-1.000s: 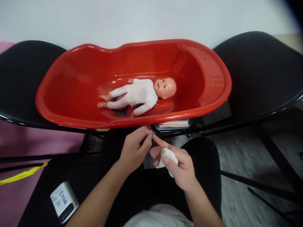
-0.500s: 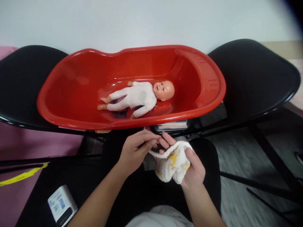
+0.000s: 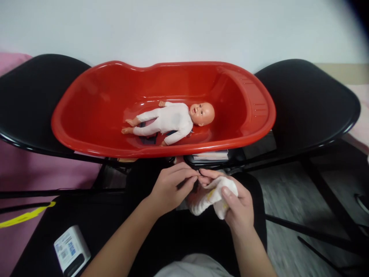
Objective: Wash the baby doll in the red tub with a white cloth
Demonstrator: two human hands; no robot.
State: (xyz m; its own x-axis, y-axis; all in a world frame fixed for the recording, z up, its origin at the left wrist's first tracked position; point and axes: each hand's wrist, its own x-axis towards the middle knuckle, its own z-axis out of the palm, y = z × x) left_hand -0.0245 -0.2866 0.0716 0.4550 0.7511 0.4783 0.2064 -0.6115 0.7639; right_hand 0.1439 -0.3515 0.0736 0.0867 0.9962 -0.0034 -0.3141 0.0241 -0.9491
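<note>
A white cloth with a yellow print (image 3: 215, 196) is bunched up in my right hand (image 3: 242, 204), the thumb pressing it against the fingers. Part of the cloth hangs down toward the left. My left hand (image 3: 173, 188) has thumb and fingers pinched together and meets the fingertips of the right. Whether an edge of cloth lies in that pinch is hidden. Beyond both hands, a baby doll (image 3: 173, 119) in a white suit lies on its back inside a red baby bathtub (image 3: 95, 111), head to the right.
The tub stands between a black chair (image 3: 37, 104) at left and another black chair (image 3: 305, 104) at right, against a pale wall. A white device with a label (image 3: 72, 250) lies at lower left, near yellow tape (image 3: 29, 215). Papers (image 3: 211, 155) show under the tub.
The cloth is folded smaller and gathered closer into my right hand. My left fingertips have come to the right fingertips. The view has shifted slightly.
</note>
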